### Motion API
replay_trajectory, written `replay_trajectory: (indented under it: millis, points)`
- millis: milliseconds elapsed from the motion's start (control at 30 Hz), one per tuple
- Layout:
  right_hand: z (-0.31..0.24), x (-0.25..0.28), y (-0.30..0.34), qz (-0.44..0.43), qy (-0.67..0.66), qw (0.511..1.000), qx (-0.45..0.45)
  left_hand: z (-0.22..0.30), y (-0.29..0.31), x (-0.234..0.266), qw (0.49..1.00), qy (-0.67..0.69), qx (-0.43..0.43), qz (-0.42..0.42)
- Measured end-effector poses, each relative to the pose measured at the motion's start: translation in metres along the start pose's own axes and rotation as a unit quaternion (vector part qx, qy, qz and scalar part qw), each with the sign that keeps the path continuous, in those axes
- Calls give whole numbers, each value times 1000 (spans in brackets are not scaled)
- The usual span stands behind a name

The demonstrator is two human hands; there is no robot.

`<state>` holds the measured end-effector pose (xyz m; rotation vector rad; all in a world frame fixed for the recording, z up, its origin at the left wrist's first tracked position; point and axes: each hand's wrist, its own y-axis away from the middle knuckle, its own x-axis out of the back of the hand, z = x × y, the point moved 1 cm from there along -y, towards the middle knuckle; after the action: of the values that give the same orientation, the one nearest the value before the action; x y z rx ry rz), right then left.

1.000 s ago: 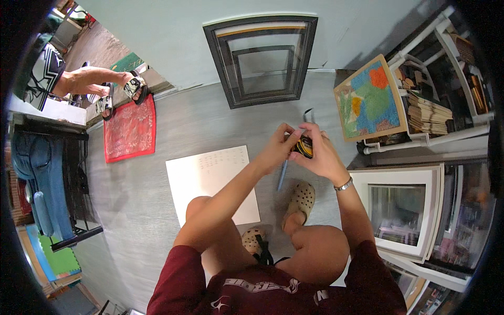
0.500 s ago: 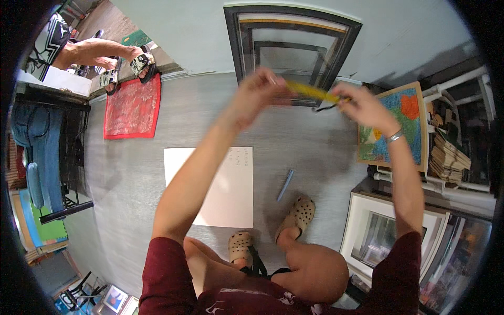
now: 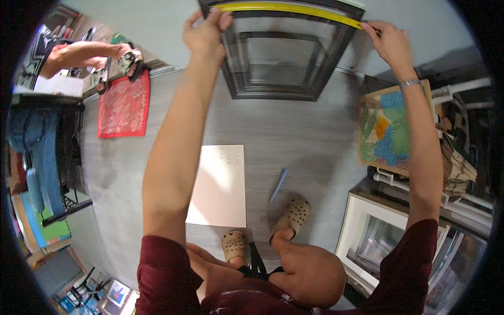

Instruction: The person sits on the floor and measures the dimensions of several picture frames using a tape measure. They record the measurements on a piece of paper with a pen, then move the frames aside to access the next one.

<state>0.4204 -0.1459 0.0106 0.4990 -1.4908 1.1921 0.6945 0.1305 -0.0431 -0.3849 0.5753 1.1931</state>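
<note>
A yellow tape measure (image 3: 289, 8) is stretched across the top edge of a black picture frame (image 3: 275, 96) that leans on the wall ahead. At the frame's top left corner, my left hand (image 3: 206, 35) pinches one end of the tape. My right hand (image 3: 389, 46) is closed on the other end, just past the top right corner. Its fingers hide most of the tape's dark end part. Smaller dark frames show inside the black frame's outline.
On the grey floor lie a sheet of white paper (image 3: 220, 194) with small writing and a blue pen (image 3: 279, 185). A colourful textured picture (image 3: 383, 126) and white frames (image 3: 344, 231) stand at right. Left are a red mat (image 3: 123, 110), another person's legs (image 3: 84, 55) and a black rack (image 3: 65, 210).
Both hands have moved up and apart, drawing the tape measure out longer. It now spans the frame's top edge instead of hanging in front of the frame.
</note>
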Motion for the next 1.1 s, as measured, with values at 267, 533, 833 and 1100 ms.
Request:
replay_trajectory:
  millis: [267, 533, 833, 1100]
  points:
    - [-33, 35, -6, -1, -42, 998, -49, 5, -30, 30, 997, -15, 51, -54]
    - [-23, 37, -9, -9, -38, 998, -40, 3, -38, 35, 991, -26, 77, -109]
    - [-22, 37, -10, -21, -16, 999, -40, 9, -26, 23, 993, -71, 76, -59]
    - [-23, 82, -2, -57, -69, 996, 32, 20, 52, 23, 927, -363, -84, -46]
